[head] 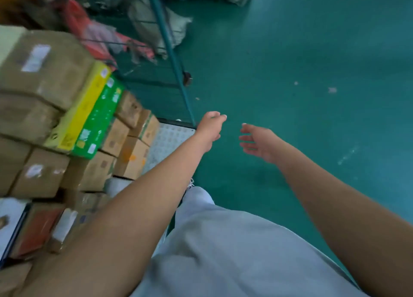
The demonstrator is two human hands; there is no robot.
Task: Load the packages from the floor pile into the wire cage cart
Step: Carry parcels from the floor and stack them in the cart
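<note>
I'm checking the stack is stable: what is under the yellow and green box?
The yellow and green box lies tilted on brown cardboard boxes. Its underside and how it bears on them are hidden.

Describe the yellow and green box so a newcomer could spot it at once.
Look at the stack of brown cartons on the left, beside the teal cart post. The yellow and green box lies slanted across them, the only brightly coloured one among plain cardboard.

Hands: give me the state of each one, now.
Left hand: open, fingers loosely curled, holding nothing.
Right hand: open, fingers spread, holding nothing, over the green floor.
</note>
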